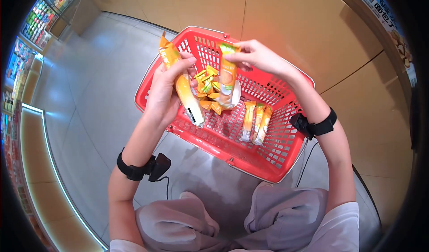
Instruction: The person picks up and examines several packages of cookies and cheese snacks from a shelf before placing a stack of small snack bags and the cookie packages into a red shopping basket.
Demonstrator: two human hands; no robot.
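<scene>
Grey floor (94, 69) spreads around a red basket (210, 142), with tan panels (286, 15) along its far side and lit shelves (35, 20) off to the left. The person sits or squats before the basket, knees (170, 220) toward it, a black strap (134, 169) on each forearm.

The left hand (164, 89) is wrapped around a long yellow packet (184, 89), thumb laid across its upper part. The packet is above the basket's left part, its long axis slanting from an orange end at the upper left to a pale end at the lower right, nearer the person.

The right hand (261, 59) pinches a second packet (228, 75) near its far end, thumb on the printed face. This one points almost straight toward the person, its pale near end blurred.

Small yellow packets (208, 84) lie in a heap between and below the two. Slim packets (256, 122) lie side by side in the basket's right part, their long axes running roughly toward the person.
</scene>
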